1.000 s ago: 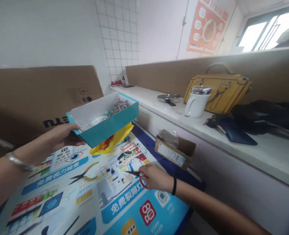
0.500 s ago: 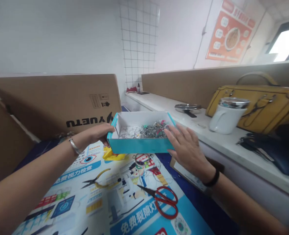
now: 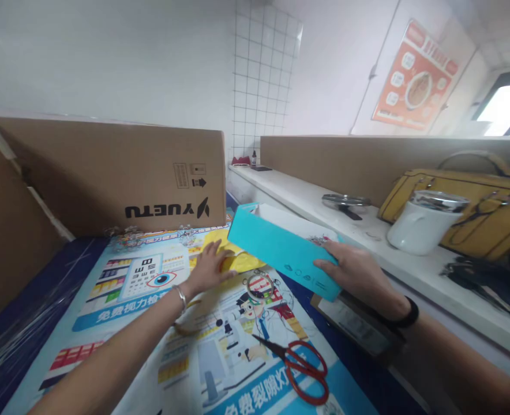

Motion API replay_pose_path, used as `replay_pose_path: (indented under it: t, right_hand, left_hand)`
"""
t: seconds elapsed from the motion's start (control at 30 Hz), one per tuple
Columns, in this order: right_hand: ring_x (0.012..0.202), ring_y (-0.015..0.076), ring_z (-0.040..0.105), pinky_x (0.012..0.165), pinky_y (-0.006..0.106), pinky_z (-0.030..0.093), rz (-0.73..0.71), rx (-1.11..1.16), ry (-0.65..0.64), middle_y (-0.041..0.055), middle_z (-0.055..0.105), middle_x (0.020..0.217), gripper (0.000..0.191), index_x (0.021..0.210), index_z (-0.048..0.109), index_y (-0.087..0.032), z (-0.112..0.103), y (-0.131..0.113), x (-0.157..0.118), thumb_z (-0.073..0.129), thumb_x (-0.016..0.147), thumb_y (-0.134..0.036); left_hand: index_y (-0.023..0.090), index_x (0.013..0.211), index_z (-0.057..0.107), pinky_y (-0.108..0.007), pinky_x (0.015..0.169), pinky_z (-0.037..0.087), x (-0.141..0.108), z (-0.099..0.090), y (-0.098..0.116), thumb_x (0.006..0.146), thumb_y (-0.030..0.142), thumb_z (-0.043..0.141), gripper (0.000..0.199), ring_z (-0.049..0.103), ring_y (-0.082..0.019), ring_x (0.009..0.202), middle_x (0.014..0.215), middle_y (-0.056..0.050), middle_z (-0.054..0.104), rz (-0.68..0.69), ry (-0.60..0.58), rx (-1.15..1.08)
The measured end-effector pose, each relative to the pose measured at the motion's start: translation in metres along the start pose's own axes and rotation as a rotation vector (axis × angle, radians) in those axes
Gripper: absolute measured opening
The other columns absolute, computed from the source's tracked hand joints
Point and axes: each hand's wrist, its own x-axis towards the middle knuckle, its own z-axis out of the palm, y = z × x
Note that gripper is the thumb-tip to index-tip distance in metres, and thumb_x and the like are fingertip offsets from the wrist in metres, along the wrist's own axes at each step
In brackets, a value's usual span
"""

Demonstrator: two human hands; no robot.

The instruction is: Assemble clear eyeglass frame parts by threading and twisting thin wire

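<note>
My right hand (image 3: pixel 361 276) grips the right end of a turquoise cardboard box (image 3: pixel 281 248), which tilts down to the right above the table. Inside, a few small metallic bits (image 3: pixel 319 238) show at the right end; the box's front wall hides the rest. My left hand (image 3: pixel 210 268) is off the box, fingers spread, over a yellow plastic bag (image 3: pixel 246 262) on the printed sheet. I cannot tell whether it touches the bag. Under my left wrist lie yellow-handled pliers (image 3: pixel 190 329), partly hidden. A round wire hoop (image 3: pixel 260 285) lies below the box.
Red-handled scissors (image 3: pixel 300 369) lie on the printed sheet (image 3: pixel 86 311). A brown carton (image 3: pixel 160 173) stands at the back. On the white ledge (image 3: pixel 298 187) at right are a white mug (image 3: pixel 426 225), a yellow handbag (image 3: pixel 497 213) and a round metal-rimmed object (image 3: pixel 345 202).
My left hand has let go of the box and moved down towards the yellow bag. The box, now only in my right hand, has shifted right and tilted. The view has turned slightly left.
</note>
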Motion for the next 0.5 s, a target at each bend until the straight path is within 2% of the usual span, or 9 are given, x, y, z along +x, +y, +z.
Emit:
replay_pose_path:
  t: [0.1,0.2,0.33,0.5]
  right_hand:
    - [0.068,0.0174,0.058,0.058,0.026,0.037,0.124,0.124,0.02,0.0021,0.065,0.077,0.021,0.08,0.06,-0.021,-0.007,-0.007,0.018,0.048,0.079,-0.038]
    - [0.065,0.0173,0.057,0.055,0.025,0.037,0.26,0.226,0.011,0.002,0.064,0.073,0.023,0.08,0.062,-0.019,-0.003,-0.01,0.04,0.053,0.075,-0.04]
    - [0.061,0.0167,0.057,0.051,0.024,0.036,0.312,0.267,-0.07,0.0031,0.064,0.069,0.03,0.083,0.063,-0.015,0.026,-0.009,0.07,0.051,0.076,-0.043]
    - [0.071,0.02,0.061,0.056,0.026,0.039,0.339,0.128,-0.14,0.0086,0.066,0.078,0.029,0.085,0.063,-0.014,0.082,-0.017,0.098,0.049,0.078,-0.039]
  left_hand:
    - [0.028,0.123,0.048,-0.058,0.098,0.021,-0.006,0.037,-0.012,0.064,0.051,0.066,0.066,0.009,-0.04,0.132,0.148,-0.011,0.018,-0.056,-0.065,0.282]
    - [0.029,0.123,0.047,-0.061,0.093,0.024,0.003,0.057,-0.021,0.073,0.043,0.059,0.054,0.014,-0.039,0.131,0.149,-0.009,0.017,-0.171,-0.059,0.357]
    - [0.025,0.122,0.047,-0.063,0.088,0.03,0.027,0.057,-0.036,0.078,0.026,0.051,0.044,0.029,-0.038,0.124,0.146,-0.013,0.022,-0.294,-0.006,0.322]
    - [0.017,0.12,0.049,-0.052,0.084,0.041,0.049,0.039,-0.057,0.083,0.026,0.048,0.038,0.044,-0.035,0.115,0.138,-0.019,0.031,-0.444,0.073,0.211]
